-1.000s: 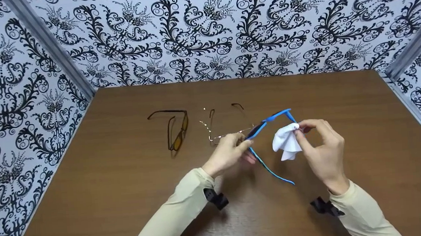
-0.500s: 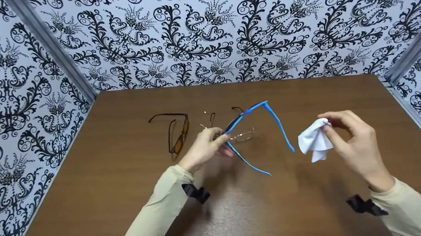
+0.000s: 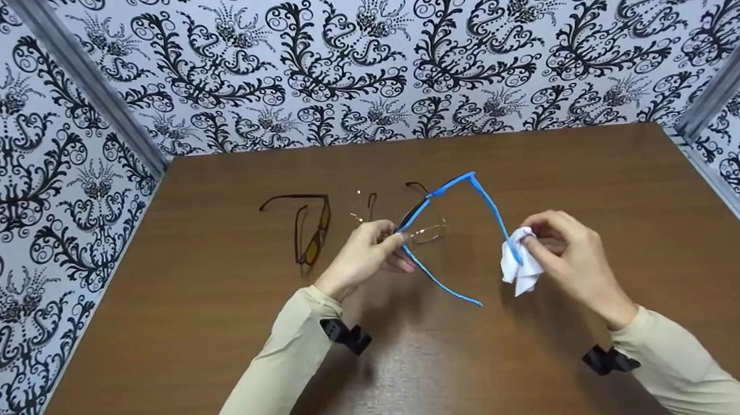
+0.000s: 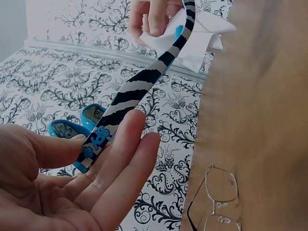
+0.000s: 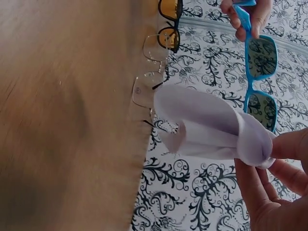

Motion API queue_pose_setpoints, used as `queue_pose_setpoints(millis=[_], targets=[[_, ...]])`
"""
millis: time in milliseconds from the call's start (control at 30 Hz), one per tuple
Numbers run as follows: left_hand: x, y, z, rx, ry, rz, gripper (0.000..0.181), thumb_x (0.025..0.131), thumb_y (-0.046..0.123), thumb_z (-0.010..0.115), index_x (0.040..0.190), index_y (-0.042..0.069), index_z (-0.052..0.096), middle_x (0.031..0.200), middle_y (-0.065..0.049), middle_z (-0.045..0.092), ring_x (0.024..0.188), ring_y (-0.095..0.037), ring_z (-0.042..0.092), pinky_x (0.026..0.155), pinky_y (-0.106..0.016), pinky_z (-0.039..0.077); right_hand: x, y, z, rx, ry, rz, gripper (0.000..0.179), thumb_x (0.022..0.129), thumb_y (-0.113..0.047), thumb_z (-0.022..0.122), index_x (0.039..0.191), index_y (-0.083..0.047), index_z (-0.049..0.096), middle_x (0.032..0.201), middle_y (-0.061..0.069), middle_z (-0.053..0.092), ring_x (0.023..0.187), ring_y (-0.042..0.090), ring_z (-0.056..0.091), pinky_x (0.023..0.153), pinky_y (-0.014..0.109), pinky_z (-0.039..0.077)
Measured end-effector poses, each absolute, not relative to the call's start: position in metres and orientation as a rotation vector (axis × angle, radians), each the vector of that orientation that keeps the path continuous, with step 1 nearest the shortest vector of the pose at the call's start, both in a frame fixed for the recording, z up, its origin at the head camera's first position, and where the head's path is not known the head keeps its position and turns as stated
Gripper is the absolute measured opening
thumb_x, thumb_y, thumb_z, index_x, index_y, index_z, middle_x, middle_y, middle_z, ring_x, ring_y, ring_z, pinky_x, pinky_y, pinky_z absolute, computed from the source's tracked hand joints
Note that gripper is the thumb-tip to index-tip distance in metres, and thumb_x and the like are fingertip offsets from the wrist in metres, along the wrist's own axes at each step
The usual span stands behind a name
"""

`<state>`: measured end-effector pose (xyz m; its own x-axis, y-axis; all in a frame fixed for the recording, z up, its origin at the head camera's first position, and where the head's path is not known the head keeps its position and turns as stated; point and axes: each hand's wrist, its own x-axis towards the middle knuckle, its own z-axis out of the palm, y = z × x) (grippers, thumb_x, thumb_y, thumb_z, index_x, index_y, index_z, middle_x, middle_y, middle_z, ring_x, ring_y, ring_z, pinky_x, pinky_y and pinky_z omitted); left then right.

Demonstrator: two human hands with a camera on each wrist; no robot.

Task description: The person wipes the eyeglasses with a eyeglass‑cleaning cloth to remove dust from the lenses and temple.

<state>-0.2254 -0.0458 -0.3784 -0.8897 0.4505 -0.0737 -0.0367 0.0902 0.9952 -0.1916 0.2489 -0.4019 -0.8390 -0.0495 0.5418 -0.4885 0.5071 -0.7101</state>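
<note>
My left hand [image 3: 367,253] pinches a pair of blue sunglasses [image 3: 452,185] at one hinge, between thumb and fingers. They are held above the table with both temples unfolded. The near temple [image 4: 137,91] has black-and-white zebra stripes outside, seen in the left wrist view; the dark lenses [image 5: 263,57] show in the right wrist view. My right hand [image 3: 572,258] grips a bunched white cloth [image 3: 510,270] between thumb and fingers. In the head view the far temple's tip overlaps the cloth; whether the cloth is wrapped around it I cannot tell.
Thin wire-framed glasses [image 3: 429,233] lie behind my left hand, partly hidden by it. Left of them, dark-framed glasses with yellow lenses [image 3: 313,247] rest with temples open. The brown wooden table [image 3: 223,348] is bounded by patterned walls [image 3: 359,52] at the back and sides.
My left hand has shifted left with the sunglasses. My right hand moved right, away from the sunglasses with the cloth, then came back left to the far temple's tip.
</note>
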Motion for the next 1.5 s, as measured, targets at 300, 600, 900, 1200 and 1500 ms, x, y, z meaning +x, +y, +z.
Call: queue_pose_setpoints(millis=[300,600,900,1200,1500], targets=[[-0.222,-0.043,-0.381,0.426,2.006,1.811,0.012,0.099,0.001,0.048,0.095,-0.008,0.055,0.072,-0.015,0.065,0.064,-0.026,0.069,0.072,-0.042,0.056,-0.205,0.250,-0.400,0.349,-2.361,1.438,0.014,0.086,0.010,0.064,0.099,0.006,0.064,0.094,0.015,0.066,0.084,0.005,0.064,0.074,0.017,0.051],[-0.213,-0.036,-0.382,0.514,2.005,1.712,0.012,0.098,0.000,0.049,0.090,-0.007,0.055,0.071,-0.015,0.065,0.064,-0.030,0.069,0.067,-0.038,0.057,-0.217,0.247,-0.393,0.306,-2.339,1.456,0.016,0.086,0.014,0.061,0.102,0.012,0.062,0.098,0.021,0.064,0.085,0.004,0.063,0.077,0.015,0.049],[-0.205,-0.028,-0.384,0.573,1.980,1.689,0.015,0.099,-0.001,0.049,0.087,-0.010,0.053,0.072,-0.019,0.065,0.060,-0.020,0.067,0.068,-0.043,0.056,-0.224,0.247,-0.383,0.329,-2.252,1.508,0.015,0.087,0.008,0.064,0.102,0.009,0.064,0.099,0.017,0.064,0.086,0.005,0.064,0.079,0.017,0.049],[-0.206,-0.026,-0.387,0.487,1.957,1.835,0.012,0.098,-0.004,0.048,0.087,-0.009,0.053,0.069,-0.014,0.063,0.061,-0.022,0.068,0.070,-0.045,0.055,-0.222,0.248,-0.379,0.347,-2.213,1.554,0.017,0.086,0.013,0.062,0.103,0.011,0.063,0.098,0.015,0.063,0.087,0.008,0.064,0.080,0.019,0.050],[-0.213,-0.031,-0.387,0.370,2.000,1.921,0.010,0.098,-0.003,0.049,0.094,-0.009,0.056,0.075,-0.020,0.067,0.064,-0.025,0.070,0.067,-0.039,0.057,-0.212,0.248,-0.386,0.364,-2.236,1.569,0.016,0.087,0.012,0.061,0.103,0.011,0.062,0.098,0.010,0.063,0.090,0.009,0.065,0.081,0.019,0.050]])
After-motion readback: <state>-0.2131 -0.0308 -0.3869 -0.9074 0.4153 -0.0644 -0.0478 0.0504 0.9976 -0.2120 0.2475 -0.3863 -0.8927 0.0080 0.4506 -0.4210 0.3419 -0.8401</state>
